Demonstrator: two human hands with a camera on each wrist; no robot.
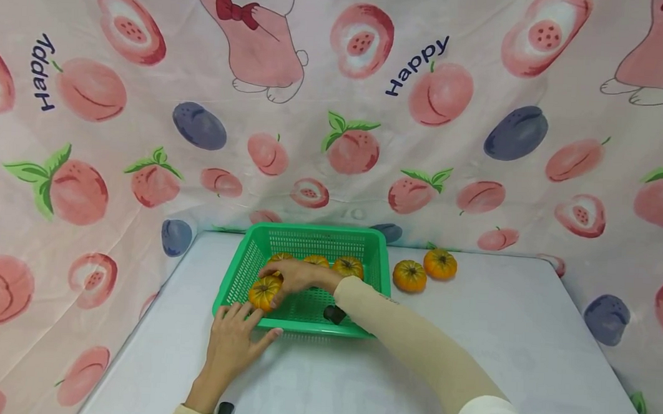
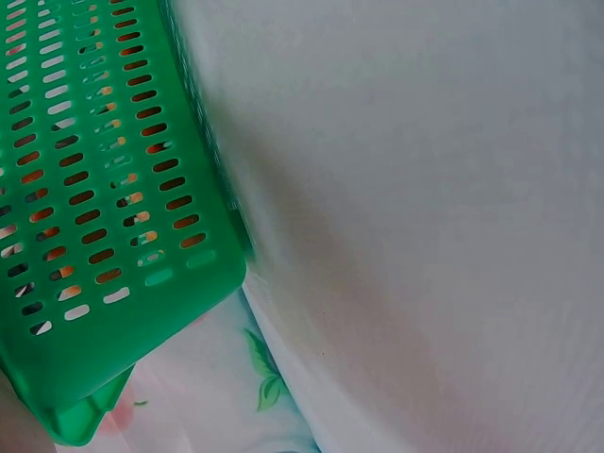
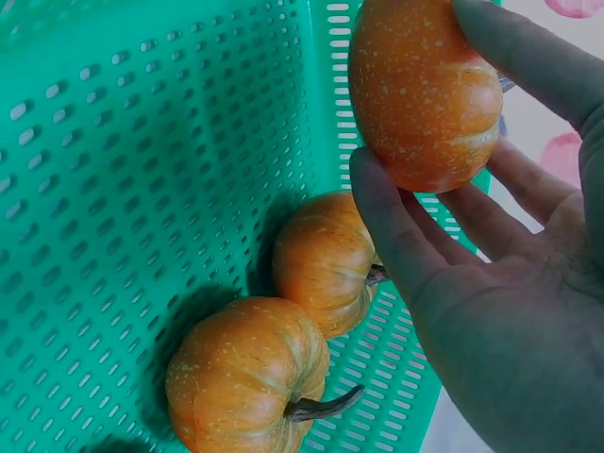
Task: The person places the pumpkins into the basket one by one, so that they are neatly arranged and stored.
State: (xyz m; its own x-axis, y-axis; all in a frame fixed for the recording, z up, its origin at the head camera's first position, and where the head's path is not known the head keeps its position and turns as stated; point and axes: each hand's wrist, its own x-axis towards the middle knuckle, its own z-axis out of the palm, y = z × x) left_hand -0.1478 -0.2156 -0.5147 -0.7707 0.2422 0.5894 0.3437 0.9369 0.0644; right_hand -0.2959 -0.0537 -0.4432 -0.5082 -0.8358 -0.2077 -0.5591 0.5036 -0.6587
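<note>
In the head view, my right hand (image 1: 300, 275) reaches into the green plastic basket (image 1: 303, 326) and grips a small orange pumpkin (image 1: 263, 294) near the front left corner. The right wrist view shows this pumpkin (image 3: 425, 94) between thumb and fingers, above the perforated basket floor. Two more pumpkins, one (image 3: 326, 264) close by and one with a curved stem (image 3: 250, 373), lie beneath it. My left hand (image 1: 236, 338) rests at the basket's front left rim with its fingers extended and thumb spread. The left wrist view mostly shows the basket's outer wall (image 2: 104, 189).
Along the basket's back are several pumpkins, including one (image 1: 348, 267) at the right, partly hidden by my right hand. Outside, two pumpkins (image 1: 410, 276) (image 1: 440, 264) sit right of the basket on the white table (image 1: 516, 342). A fruit-print cloth (image 1: 337, 107) hangs behind.
</note>
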